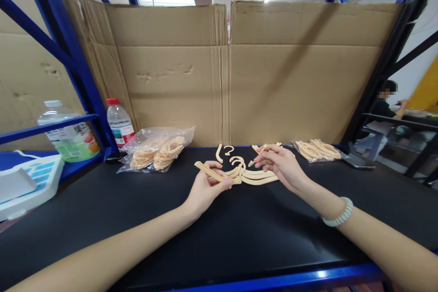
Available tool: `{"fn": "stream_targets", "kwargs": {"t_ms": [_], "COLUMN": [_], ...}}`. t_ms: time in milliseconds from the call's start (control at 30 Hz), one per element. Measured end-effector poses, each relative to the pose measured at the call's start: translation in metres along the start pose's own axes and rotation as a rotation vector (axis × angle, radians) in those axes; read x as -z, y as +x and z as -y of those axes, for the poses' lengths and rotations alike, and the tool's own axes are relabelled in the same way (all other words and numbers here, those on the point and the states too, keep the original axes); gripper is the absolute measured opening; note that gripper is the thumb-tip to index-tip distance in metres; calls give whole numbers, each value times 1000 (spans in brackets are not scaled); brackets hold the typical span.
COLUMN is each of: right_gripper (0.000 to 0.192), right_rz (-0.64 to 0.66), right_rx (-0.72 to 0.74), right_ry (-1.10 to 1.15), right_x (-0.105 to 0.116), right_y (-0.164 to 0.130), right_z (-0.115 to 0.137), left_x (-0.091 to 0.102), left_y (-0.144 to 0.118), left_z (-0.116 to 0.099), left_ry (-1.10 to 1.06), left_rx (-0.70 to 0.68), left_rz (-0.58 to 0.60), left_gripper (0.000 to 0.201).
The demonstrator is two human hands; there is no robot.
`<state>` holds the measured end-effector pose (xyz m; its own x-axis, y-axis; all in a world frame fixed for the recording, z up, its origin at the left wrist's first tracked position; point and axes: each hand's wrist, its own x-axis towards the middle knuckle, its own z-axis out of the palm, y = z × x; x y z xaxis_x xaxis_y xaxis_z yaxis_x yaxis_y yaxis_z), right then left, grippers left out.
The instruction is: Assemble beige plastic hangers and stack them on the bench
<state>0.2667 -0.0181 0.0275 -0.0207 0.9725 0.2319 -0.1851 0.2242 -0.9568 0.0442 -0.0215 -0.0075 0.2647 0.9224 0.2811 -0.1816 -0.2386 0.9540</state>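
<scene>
My left hand (209,187) is closed around a cream-coloured plastic hanger arm (212,172), which slants down to the right across the fingers. My right hand (278,164) hovers over the table, its thumb and fingers drawn together. A small cream piece (251,163) shows at those fingertips; whether it is gripped or lies behind them I cannot tell. Between the hands lie several hangers (260,182) with curved hooks, partly covered by the left hand. Beyond them are a loose hook (228,150) and a loose curved arm (219,153). More cream pieces (255,148) lie behind my right hand.
A clear bag of cream parts (157,153) lies at left, another bag (316,150) at right beside a phone (357,161). Two bottles (119,123) and a white-and-blue plastic case (30,185) stand left. Cardboard (171,73) walls the back. A person (385,105) sits far right.
</scene>
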Motion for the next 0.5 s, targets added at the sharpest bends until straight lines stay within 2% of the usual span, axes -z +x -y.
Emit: {"fn": "stream_targets", "kwargs": {"t_ms": [100,233,500], "right_gripper": [22,25,32], "right_rz": [31,-23,64], "right_rx": [-52,-110,-86], "right_ry": [92,193,88], "right_x": [-4,-2,-12], "right_y": [-2,-5,-13], "right_z": [5,0,-13], "left_x": [0,1,5], "left_y": [1,2,2], "left_z": [0,1,-2], "left_ry": [66,180,378], "left_rx": [-17,-60,-35], "left_rz": [11,32,59], "left_gripper": [39,29,22]}}
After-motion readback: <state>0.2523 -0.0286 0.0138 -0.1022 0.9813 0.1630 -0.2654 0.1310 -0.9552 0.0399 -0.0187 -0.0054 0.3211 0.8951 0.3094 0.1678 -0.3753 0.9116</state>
